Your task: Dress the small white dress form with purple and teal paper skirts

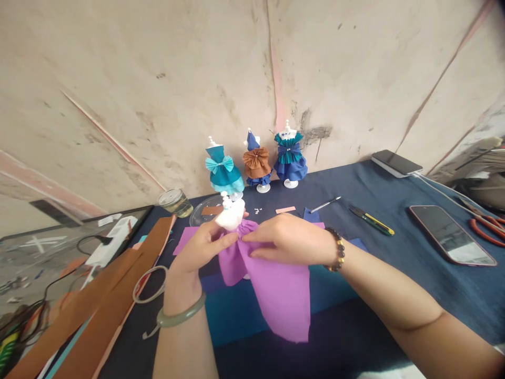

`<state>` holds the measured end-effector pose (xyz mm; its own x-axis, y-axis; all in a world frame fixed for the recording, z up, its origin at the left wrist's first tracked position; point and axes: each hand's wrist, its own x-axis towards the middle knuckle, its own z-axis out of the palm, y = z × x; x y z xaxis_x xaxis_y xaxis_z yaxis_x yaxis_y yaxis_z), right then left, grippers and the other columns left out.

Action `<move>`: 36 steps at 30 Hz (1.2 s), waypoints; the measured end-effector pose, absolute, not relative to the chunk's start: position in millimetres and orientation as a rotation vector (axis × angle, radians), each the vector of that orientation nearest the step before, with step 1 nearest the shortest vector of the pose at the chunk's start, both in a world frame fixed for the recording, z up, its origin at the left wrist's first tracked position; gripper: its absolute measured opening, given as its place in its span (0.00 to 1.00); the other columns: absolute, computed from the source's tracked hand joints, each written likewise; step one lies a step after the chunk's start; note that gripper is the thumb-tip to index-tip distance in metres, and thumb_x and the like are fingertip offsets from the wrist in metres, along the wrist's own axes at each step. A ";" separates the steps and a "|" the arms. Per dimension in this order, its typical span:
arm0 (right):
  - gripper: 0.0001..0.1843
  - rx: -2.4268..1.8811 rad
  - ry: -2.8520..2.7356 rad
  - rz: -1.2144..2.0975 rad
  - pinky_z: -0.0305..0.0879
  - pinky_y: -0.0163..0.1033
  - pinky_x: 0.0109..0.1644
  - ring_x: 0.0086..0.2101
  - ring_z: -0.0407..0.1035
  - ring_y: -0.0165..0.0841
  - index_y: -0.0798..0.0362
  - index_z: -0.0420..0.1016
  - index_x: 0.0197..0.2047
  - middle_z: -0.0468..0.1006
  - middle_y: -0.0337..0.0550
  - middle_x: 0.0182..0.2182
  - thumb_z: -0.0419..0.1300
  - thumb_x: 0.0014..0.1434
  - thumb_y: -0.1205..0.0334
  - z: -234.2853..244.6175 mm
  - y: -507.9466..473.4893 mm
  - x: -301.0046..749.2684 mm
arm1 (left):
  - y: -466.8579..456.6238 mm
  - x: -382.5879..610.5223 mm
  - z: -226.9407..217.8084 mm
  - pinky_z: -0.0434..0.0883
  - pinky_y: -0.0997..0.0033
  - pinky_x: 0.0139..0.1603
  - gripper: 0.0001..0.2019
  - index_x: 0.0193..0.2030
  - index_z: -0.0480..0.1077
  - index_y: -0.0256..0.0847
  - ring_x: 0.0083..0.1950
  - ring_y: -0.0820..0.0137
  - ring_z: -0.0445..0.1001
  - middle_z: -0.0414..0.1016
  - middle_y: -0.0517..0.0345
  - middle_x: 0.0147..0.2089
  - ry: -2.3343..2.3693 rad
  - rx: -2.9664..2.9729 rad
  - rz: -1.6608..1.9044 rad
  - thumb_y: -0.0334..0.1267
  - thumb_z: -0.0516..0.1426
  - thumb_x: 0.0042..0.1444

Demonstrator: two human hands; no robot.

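A small white dress-form mannequin (232,215) stands upright in front of me, its bust bare. My left hand (199,245) is closed around its waist, the thumb pressing on gathered purple fabric (282,295). From the right, my right hand (290,239) pinches folds of that fabric against the waist. One length of it hangs down toward me, and a shorter bunch drapes over the mannequin's lower part. The fingertips behind the mannequin are mostly hidden. Teal fabric (232,313) lies flat on the table below.
Three dressed mini mannequins, in teal (224,171), brown (256,163) and blue (291,160), stand by the wall. Rightward lie a pen (325,204), snips (371,220), a phone (452,234) and red-handled pliers (489,229). Leftward are a glass jar (175,202), brown strips (118,295) and a tape ring (136,292).
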<state>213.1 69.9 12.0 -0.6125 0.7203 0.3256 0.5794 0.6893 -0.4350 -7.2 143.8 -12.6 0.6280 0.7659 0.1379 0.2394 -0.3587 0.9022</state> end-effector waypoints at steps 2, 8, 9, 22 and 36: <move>0.07 -1.138 -2.499 0.298 0.52 0.36 0.30 0.29 0.70 0.31 0.55 0.80 0.41 0.81 0.43 0.31 0.61 0.61 0.67 14.7 62.9 207.8 | 143.3 -8.1 -12.4 0.67 0.51 0.64 0.28 0.58 0.72 0.41 0.61 0.51 0.72 0.76 0.44 0.57 0.787 1.874 0.679 0.54 0.62 0.54; 0.10 -1.284 -2.302 0.301 0.52 0.36 0.32 0.30 0.71 0.31 0.54 0.79 0.40 0.82 0.44 0.32 0.57 0.65 0.63 11.3 59.6 199.8 | 143.1 -8.6 -13.2 0.68 0.52 0.63 0.25 0.56 0.73 0.41 0.61 0.53 0.72 0.76 0.45 0.59 0.767 1.885 0.649 0.53 0.60 0.56; 0.10 -1.301 -2.240 0.326 0.53 0.36 0.32 0.30 0.71 0.31 0.54 0.79 0.39 0.81 0.43 0.32 0.57 0.65 0.62 10.0 61.2 199.9 | 143.1 -8.4 -13.1 0.68 0.53 0.63 0.24 0.56 0.73 0.41 0.61 0.54 0.72 0.75 0.46 0.59 0.756 1.894 0.646 0.52 0.60 0.57; 0.09 -1.095 -2.075 0.386 0.62 0.34 0.38 0.33 0.74 0.31 0.53 0.80 0.33 0.82 0.41 0.33 0.59 0.63 0.69 1.4 69.8 203.7 | 137.0 -1.0 -8.4 0.69 0.58 0.61 0.19 0.52 0.75 0.41 0.58 0.56 0.74 0.76 0.48 0.57 0.734 2.010 0.656 0.48 0.59 0.58; 0.05 -1.073 -2.008 0.238 0.57 0.31 0.31 0.26 0.68 0.26 0.55 0.78 0.31 0.77 0.38 0.25 0.65 0.59 0.64 -3.1 77.9 205.5 | 136.7 3.5 -6.6 0.70 0.74 0.29 0.11 0.38 0.71 0.38 0.29 0.73 0.69 0.73 0.58 0.31 0.698 1.979 0.613 0.44 0.58 0.57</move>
